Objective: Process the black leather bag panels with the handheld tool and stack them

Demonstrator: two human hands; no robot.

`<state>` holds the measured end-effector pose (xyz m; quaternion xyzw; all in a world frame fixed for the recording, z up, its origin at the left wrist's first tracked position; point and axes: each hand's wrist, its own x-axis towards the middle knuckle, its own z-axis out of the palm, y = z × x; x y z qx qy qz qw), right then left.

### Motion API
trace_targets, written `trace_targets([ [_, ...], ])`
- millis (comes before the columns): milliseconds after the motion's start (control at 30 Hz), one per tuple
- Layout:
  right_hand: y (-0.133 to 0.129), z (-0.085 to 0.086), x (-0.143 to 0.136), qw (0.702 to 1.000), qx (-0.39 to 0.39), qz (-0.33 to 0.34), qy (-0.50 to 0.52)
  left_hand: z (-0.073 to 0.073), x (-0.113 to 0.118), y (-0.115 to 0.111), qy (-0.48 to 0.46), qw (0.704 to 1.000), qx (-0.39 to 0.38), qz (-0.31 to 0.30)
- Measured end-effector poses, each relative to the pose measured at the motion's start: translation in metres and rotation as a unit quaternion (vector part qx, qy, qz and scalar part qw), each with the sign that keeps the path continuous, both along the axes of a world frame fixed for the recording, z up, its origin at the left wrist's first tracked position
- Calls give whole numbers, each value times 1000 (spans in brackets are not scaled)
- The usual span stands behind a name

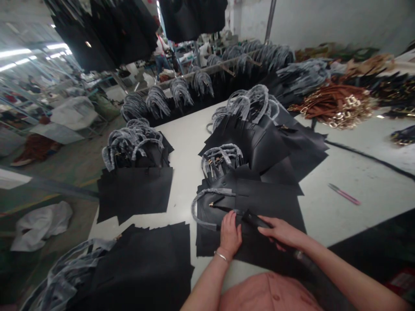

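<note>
A stack of black panels [269,203] lies in front of me, the top one with a plastic-wrapped handle [197,203] curving off its left side. My left hand [231,233] presses on the top panel beside a thin black strap [223,208] with a small gold-coloured buckle; its fingers are close together. My right hand [280,231] is wrapped round a black tool [257,219] with a thick dark hose running back under the forearm. The tool's tip points at the strap, close to the left fingertips.
More black panels with wrapped handles lie at left [136,190], lower left [145,263] and behind [249,138]. Pink-handled snips [344,194] lie at right, near a black cord. Brown straps [337,101] are heaped at upper right. Black pieces hang overhead; a person stands far behind.
</note>
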<state>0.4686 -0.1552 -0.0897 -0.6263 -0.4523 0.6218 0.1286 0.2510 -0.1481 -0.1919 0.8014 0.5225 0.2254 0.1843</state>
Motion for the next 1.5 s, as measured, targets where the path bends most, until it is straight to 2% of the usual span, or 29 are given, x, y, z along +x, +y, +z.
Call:
trace_targets([
  [200,27,-7,-9,999,-32,4,38,-1,1,-2,4,1000,13,10],
  [367,24,-3,0,997,-59,25,31,-2,3,-2,14,1000,13,20],
  [433,24,-3,-3,999,-45,25,15,-3,3,-1,12,1000,11,22],
  [567,29,-3,-13,998,44,-4,-38,-5,2,2,-2,1000,8,27],
  [667,20,2,-6,997,64,-5,-48,-4,3,3,-2,1000,6,28],
  [833,-19,12,19,997,-26,69,1,-1,4,3,23,999,-9,37],
  [967,-38,9,20,994,-49,102,-5,0,5,4,39,999,-13,35],
  [1100,-40,1,9,994,-37,104,-12,0,4,5,34,999,-15,30],
  [1200,-34,-2,-1,995,10,101,-24,-1,3,4,22,999,-13,30],
  [1333,-24,3,0,993,82,28,-77,-1,2,3,5,1000,-9,23],
  [1400,-24,6,8,994,72,16,-81,-1,2,3,0,1000,-8,23],
  [1500,-33,7,16,997,16,59,-46,0,2,4,2,1000,-10,28],
])
